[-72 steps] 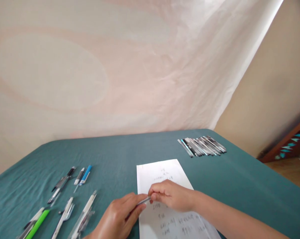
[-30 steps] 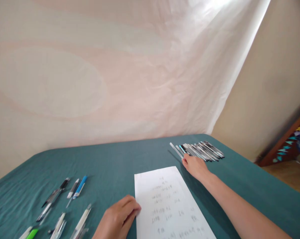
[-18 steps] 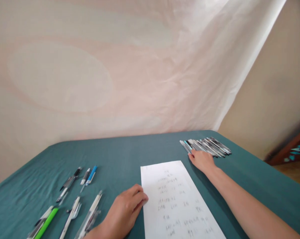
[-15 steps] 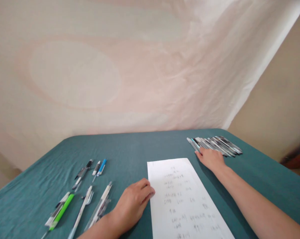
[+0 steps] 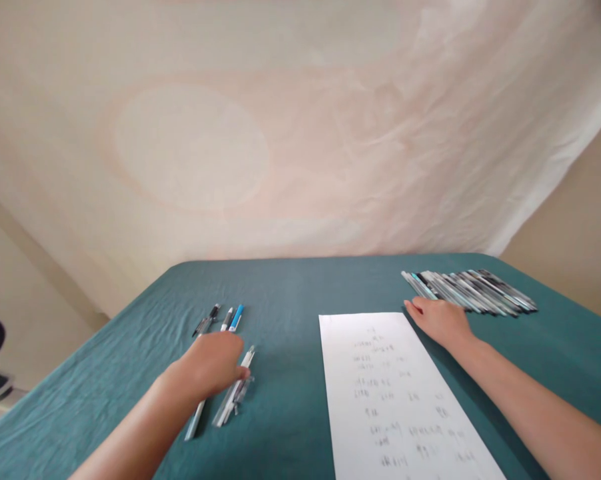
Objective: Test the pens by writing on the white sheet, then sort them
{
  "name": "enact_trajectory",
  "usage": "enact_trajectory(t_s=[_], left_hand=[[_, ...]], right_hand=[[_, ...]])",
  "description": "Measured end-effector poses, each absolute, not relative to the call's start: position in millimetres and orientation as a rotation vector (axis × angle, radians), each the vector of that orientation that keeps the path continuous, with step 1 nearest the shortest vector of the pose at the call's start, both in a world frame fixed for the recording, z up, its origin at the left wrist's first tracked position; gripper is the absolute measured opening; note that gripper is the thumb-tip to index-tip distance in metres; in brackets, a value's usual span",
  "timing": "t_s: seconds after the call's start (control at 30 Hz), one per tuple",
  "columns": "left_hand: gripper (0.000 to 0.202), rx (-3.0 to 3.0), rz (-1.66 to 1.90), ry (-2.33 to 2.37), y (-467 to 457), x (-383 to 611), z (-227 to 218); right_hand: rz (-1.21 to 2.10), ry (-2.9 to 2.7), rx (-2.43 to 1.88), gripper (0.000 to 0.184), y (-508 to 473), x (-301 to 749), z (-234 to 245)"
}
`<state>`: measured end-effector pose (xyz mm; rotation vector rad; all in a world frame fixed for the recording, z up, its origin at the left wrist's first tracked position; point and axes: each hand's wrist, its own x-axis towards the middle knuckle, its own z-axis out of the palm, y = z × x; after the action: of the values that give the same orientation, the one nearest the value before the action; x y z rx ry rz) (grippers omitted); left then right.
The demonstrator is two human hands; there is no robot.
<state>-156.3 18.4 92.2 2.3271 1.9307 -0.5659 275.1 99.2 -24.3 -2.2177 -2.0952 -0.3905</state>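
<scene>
Paper [image 5: 393,407] freed, my left hand [image 5: 214,363] is now at pens [image 5: 229,403] left of it; right hand [image 5: 441,323] stays by its far corner, both grips unclear.

Pale pinkish backdrop [image 5: 320,153] behind green-covered table [image 5: 285,287]; beige wall [image 5: 575,227] at right.

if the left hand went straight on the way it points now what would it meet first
Most likely the white pen just beside the left hand, though depth is unclear: it may already be touching it, or would pass above it.
</scene>
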Motion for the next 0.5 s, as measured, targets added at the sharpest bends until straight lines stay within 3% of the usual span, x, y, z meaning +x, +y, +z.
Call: enact_trajectory(t_s=[0.27,0.5], left_hand=[[0.025,2.078,-0.412,1.678,21.5,-147.9,69.3],[0.026,2.292,-0.11,1.712,36.7,-126.6,51.9]], right_hand=[[-0.34,-2.134,-2.214,0.049,99.8,277.5,-26.9],[-0.299,-2.144,-2.211,0.048,99.2,276.7,-23.9]])
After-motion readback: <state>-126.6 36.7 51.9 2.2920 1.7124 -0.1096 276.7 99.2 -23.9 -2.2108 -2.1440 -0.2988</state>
